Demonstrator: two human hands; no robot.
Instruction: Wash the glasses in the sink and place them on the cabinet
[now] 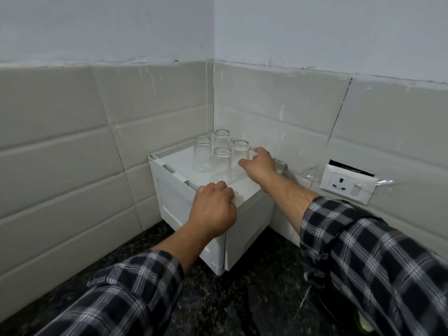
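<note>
Several clear glasses stand upside down on top of a white cabinet [244,190] in the tiled corner. My right hand [260,166] reaches over the cabinet top and grips the rightmost glass [240,151], thumb across its front and fingers behind it. Another glass [221,161] stands just left of it, with two more, a taller glass [221,139] and a shorter glass [201,154], behind. My left hand [213,209] rests on the cabinet's front edge with its fingers curled, and I see nothing in it. The sink is out of view.
The cabinet sits on a dark speckled counter [254,299]. Grey wall tiles close in on the left and behind. A white wall socket [346,184] is to the right of the cabinet. A thin cable [304,301] lies on the counter at lower right.
</note>
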